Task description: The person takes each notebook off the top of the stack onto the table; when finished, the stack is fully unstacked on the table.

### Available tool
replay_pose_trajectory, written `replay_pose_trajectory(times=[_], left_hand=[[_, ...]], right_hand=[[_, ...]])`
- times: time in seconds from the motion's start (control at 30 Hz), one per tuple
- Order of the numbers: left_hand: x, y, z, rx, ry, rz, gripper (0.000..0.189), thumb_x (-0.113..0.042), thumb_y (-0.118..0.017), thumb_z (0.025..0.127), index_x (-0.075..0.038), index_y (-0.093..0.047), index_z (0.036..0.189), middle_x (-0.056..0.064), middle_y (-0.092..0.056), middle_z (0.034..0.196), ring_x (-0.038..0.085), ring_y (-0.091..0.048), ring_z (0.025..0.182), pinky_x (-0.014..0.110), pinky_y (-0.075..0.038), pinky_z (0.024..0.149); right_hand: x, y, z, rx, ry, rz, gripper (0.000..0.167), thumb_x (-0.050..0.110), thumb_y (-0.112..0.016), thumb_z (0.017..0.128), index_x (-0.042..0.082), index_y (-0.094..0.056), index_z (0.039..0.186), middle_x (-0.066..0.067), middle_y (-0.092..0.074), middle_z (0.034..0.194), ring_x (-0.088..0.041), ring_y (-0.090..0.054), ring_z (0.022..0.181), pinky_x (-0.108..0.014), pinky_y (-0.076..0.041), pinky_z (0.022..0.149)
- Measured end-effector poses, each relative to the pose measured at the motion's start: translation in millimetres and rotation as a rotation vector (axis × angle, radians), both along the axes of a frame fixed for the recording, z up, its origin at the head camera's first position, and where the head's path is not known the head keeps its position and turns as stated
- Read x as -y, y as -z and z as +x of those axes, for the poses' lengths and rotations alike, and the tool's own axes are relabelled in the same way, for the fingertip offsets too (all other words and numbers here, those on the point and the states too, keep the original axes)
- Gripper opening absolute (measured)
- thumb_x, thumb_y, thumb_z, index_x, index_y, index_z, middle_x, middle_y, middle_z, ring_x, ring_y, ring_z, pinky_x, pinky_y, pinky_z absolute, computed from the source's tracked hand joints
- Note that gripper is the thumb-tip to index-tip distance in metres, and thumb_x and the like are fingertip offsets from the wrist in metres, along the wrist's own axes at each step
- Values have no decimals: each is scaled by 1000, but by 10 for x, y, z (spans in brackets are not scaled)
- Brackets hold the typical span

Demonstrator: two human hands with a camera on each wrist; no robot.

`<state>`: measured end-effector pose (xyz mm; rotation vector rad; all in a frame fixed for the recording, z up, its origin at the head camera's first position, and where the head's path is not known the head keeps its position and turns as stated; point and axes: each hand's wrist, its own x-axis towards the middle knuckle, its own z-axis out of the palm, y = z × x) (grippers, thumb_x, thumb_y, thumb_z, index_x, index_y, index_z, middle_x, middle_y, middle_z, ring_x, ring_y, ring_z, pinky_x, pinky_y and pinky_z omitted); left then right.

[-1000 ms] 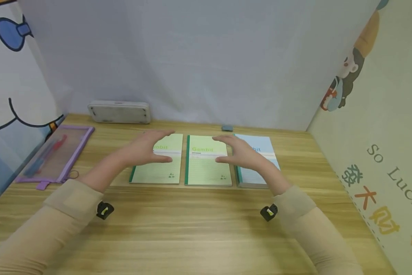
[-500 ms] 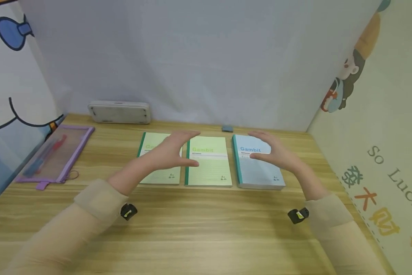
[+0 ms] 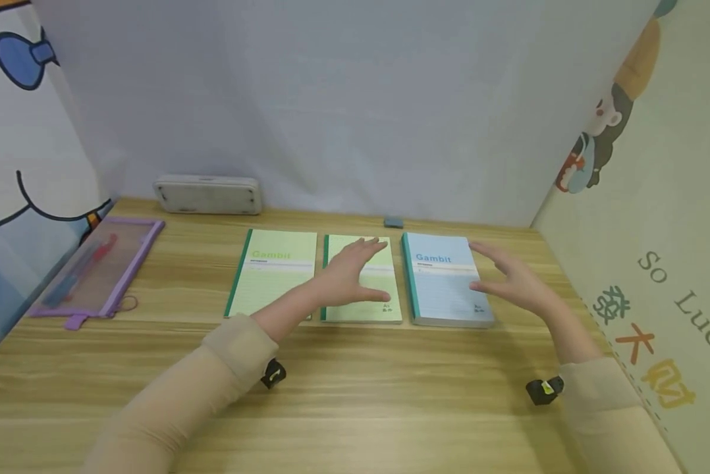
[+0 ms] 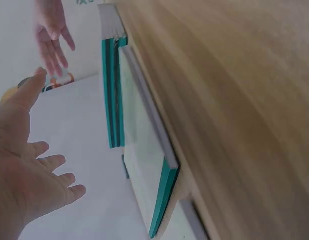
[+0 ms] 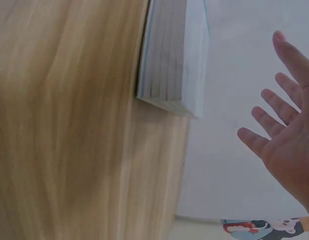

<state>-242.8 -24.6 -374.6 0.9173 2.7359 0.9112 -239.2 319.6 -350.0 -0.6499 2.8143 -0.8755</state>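
Side by side on the wooden table lie a left green notebook (image 3: 278, 276), a middle green notebook (image 3: 357, 314) and a thicker blue stack of notebooks (image 3: 446, 289). My left hand (image 3: 349, 273) hovers over the middle one, thumb and fingers spread, hiding part of its cover. The left wrist view has this hand (image 4: 24, 170) apart from the notebooks, holding nothing. Near the blue stack's right edge is my right hand (image 3: 515, 280), thumb and fingers parted. In the right wrist view, several page layers of the stack (image 5: 167, 55) face the spread, unloaded hand (image 5: 289, 115).
A whitish oblong case (image 3: 208, 196) stands at the back left against the pale backdrop (image 3: 331, 112). A purple-edged mesh zip pouch (image 3: 103, 266) with pens inside lies at the left. Behind the notebooks sits a small blue-grey block (image 3: 393, 222). A printed wall (image 3: 639, 217) borders the right side.
Both hands have moved right: the left from the left green notebook to the middle one, the right from the middle one across the blue stack to its right edge. The notebooks stayed put.
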Motion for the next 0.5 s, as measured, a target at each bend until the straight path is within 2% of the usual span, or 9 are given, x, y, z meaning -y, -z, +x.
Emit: replay_pose_trajectory(times=[0.23, 0.5], left_hand=[[-308, 231, -7, 70, -9, 27, 102, -48, -75, 76, -9, -19, 151, 7, -22, 156, 30, -13, 144, 45, -19, 115], [-560, 324, -66, 133, -3, 69, 103, -48, -74, 77, -6, -16, 151, 9, -19, 157, 29, -13, 145, 45, -18, 115]], right_hand=[[-160, 162, -2, 74, 45, -43, 80, 27, -70, 86, 8, -26, 149, -20, -19, 155, -42, -16, 140, -62, -21, 107], [-265, 325, -67, 134, 50, -32, 85, 29, -71, 85, 9, -20, 151, -21, -14, 155, -45, -12, 140, -63, -19, 107]])
